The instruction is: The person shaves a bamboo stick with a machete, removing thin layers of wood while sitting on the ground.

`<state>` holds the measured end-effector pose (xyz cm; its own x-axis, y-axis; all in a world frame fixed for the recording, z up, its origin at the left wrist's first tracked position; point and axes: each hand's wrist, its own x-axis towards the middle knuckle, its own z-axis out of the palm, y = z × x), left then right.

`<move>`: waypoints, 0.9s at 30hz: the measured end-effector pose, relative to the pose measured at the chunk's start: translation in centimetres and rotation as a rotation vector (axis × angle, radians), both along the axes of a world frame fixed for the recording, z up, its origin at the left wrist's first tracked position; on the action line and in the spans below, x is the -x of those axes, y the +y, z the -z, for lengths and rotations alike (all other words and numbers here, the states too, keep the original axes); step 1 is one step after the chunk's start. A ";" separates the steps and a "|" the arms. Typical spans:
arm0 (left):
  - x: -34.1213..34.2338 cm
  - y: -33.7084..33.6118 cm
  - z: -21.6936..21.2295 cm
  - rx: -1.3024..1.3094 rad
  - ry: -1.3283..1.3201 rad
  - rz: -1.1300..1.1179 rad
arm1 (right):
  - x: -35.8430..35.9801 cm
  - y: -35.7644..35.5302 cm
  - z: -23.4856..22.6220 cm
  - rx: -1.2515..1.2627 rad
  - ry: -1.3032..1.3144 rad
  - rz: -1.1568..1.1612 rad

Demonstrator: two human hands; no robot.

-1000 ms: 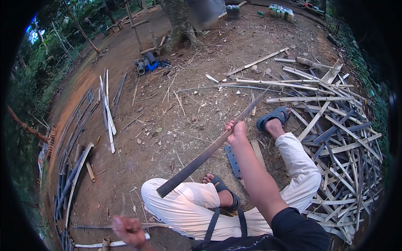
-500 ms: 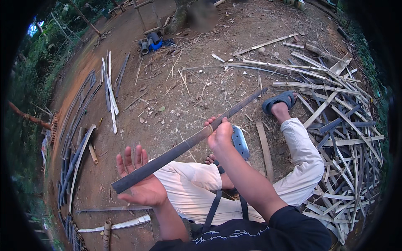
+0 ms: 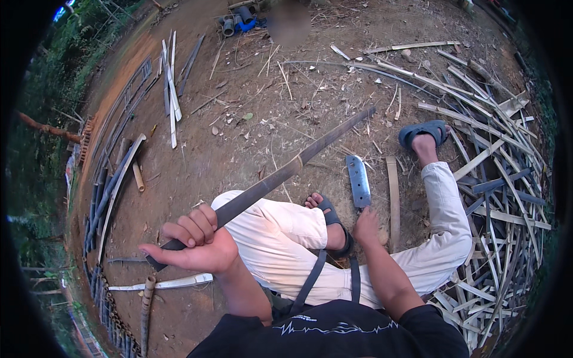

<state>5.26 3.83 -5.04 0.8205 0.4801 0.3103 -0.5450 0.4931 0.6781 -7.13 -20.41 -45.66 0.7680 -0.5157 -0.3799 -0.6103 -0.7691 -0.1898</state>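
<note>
A long dark strip of split bamboo point(image 3: 262, 186), with a pale ring at its node, slants across my lap, its far tip up and to the right. My left hand point(image 3: 200, 243) grips its near end, fingers wrapped over the strip and thumb stretched along it. In my right hand point(image 3: 368, 227) is the handle of a cleaver point(image 3: 359, 182). Its broad grey blade has small dark holes and points away from me, apart from the bamboo. The handle itself is mostly hidden by my fingers.
Tangled split bamboo strips point(image 3: 501, 221) cover the ground at the right. A flat bamboo slat point(image 3: 393, 203) lies beside the cleaver. Dark bamboo poles point(image 3: 101, 209) and a short piece point(image 3: 147, 313) lie at the left. My sandalled foot point(image 3: 425, 140) rests beyond the slat.
My right hand has left the bamboo and taken the cleaver by its handle. My left hand has closed round the near end, where it was open beneath it. The view has shifted slightly.
</note>
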 end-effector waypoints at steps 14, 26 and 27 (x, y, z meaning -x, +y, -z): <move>0.9 1.4 1.7 -0.016 0.036 0.048 | -3.2 -2.5 -9.1 -0.375 -0.288 0.314; 0.0 2.9 3.0 0.063 0.148 -0.108 | -1.6 0.4 -23.9 -0.822 -0.612 -0.086; -0.2 3.0 3.1 0.072 0.150 -0.091 | -2.1 0.6 -23.3 -0.887 -0.596 -0.100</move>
